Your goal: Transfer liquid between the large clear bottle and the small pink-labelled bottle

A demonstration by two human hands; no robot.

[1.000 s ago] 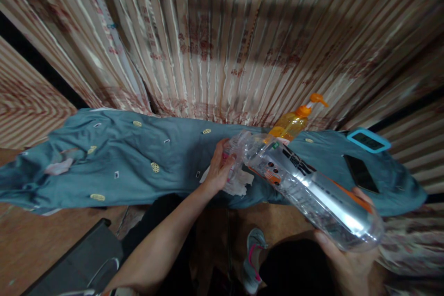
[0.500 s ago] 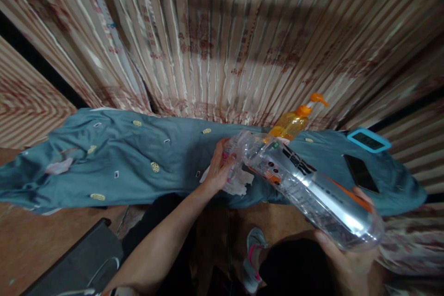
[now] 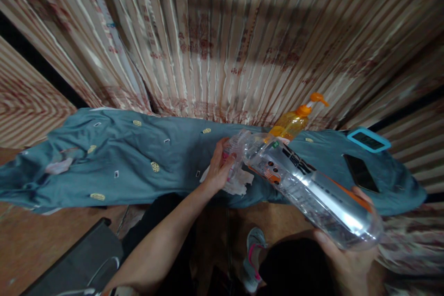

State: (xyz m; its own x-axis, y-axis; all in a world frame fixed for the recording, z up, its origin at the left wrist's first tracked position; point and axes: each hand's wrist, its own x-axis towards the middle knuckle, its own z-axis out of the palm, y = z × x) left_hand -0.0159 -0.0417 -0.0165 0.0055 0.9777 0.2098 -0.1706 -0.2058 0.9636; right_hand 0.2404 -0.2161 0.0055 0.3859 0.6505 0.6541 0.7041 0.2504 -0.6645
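Observation:
My right hand (image 3: pixel 352 256) grips the base end of a large clear plastic bottle (image 3: pixel 308 185) with a silver and orange label. The bottle is tilted, its neck pointing down-left toward my left hand. My left hand (image 3: pixel 218 166) is wrapped round a clear plastic cup-like container (image 3: pixel 236 149) with pink marks, its mouth up against the bottle's neck. Whether liquid passes between them I cannot tell. A crumpled white tissue (image 3: pixel 243 182) lies below my left hand on the cloth. Just behind the bottle stands an orange pump bottle (image 3: pixel 291 122) holding yellow liquid.
A teal patterned cloth (image 3: pixel 132 162) covers the narrow table. At its right end lie a blue-framed digital clock (image 3: pixel 369 140) and a dark phone (image 3: pixel 360 173). A pale crumpled piece (image 3: pixel 58 166) sits at the left. Pleated curtains (image 3: pixel 222 46) hang behind; a grey stool-like object (image 3: pixel 79 263) stands lower left.

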